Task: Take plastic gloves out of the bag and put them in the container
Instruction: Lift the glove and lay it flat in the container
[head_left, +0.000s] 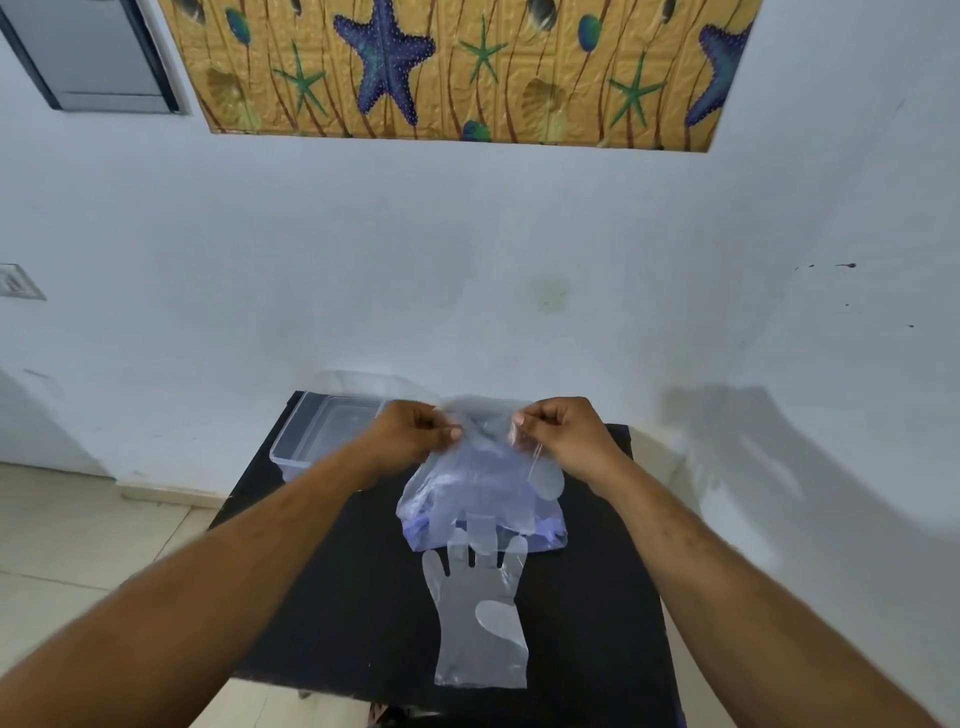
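A clear plastic bag (480, 493) holding several thin plastic gloves hangs above the black table (597, 571). My left hand (410, 434) and my right hand (563, 434) each pinch one side of the bag's top edge, fingers closed on the film. Below the bag, a clear plastic glove (480, 618) lies flat on the table, fingers pointing away from me, and its fingertips sit under the bag's bottom. A clear rectangular container (311, 431) stands at the table's far left corner, partly hidden behind my left hand.
The small table stands against a white wall (467, 260). Tiled floor (78, 545) shows to the left. A starfish-patterned panel (467, 67) hangs high on the wall.
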